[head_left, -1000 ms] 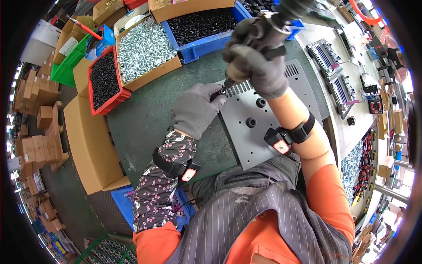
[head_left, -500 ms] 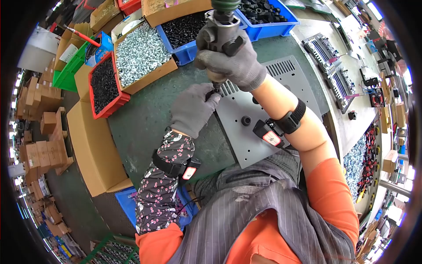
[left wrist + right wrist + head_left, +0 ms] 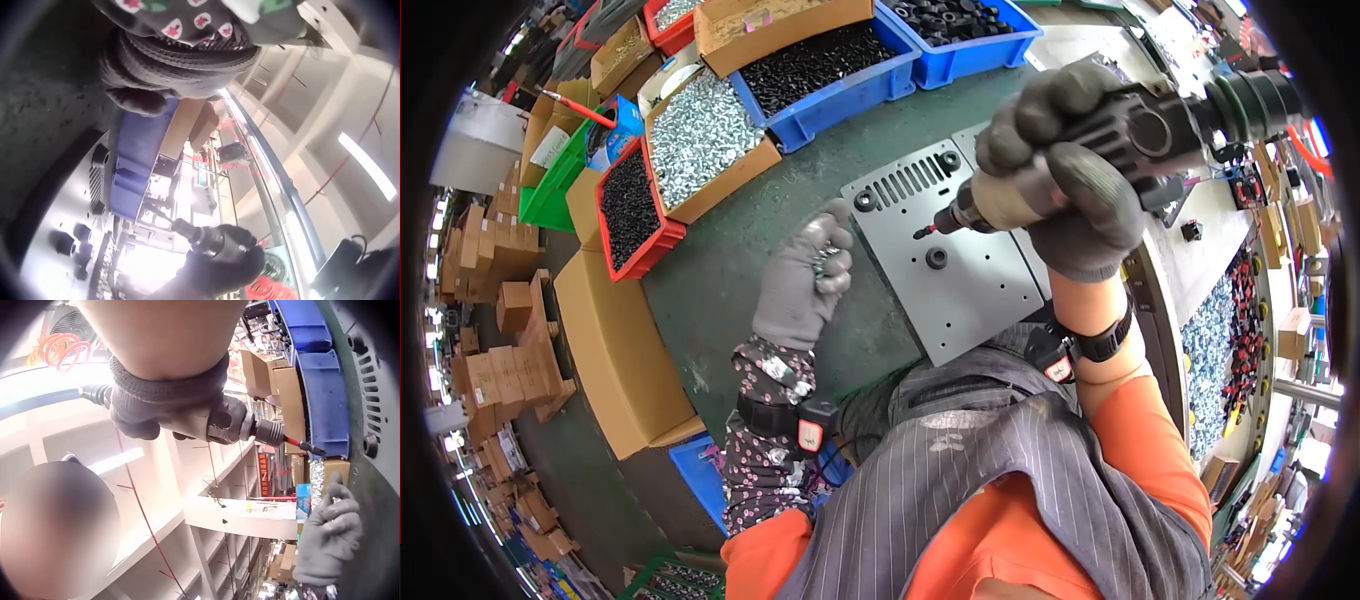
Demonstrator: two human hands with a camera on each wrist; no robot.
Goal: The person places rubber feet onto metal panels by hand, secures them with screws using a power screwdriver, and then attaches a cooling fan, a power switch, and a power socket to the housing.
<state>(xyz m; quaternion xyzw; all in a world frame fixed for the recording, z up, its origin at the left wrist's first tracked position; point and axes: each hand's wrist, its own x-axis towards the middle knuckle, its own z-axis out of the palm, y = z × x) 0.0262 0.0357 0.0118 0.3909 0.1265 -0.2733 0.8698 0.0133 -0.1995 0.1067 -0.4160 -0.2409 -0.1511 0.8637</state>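
Power screwdriver [image 3: 1145, 130] was in the right hand [image 3: 1090, 205], whose gloved fingers were bent firmly around the body of the tool. Its bit [image 3: 924, 232] had a red part near the dark tip, and it was in the air, apart from the grey metal plate [image 3: 972, 312]. This plate lay flat on the dark green tabletop [image 3: 710, 330], in front of the person, and it had a row of slots and many small holes. On it were seen three black round feet [image 3: 865, 200]: two beside the ends of the slots, and one nearer to the middle.

Left hand [image 3: 795, 285], also in a grey glove, was to the left of the plate and apart from it. Its fingers were curled inward and held small shiny metal pieces [image 3: 824, 262], too small for me to tell exactly.

Behind, a cardboard box [image 3: 730, 182] contained silver screws [image 3: 705, 135]. It stood between a red bin [image 3: 650, 252] with small black pieces and a blue bin [image 3: 840, 102], whose contents were black also.
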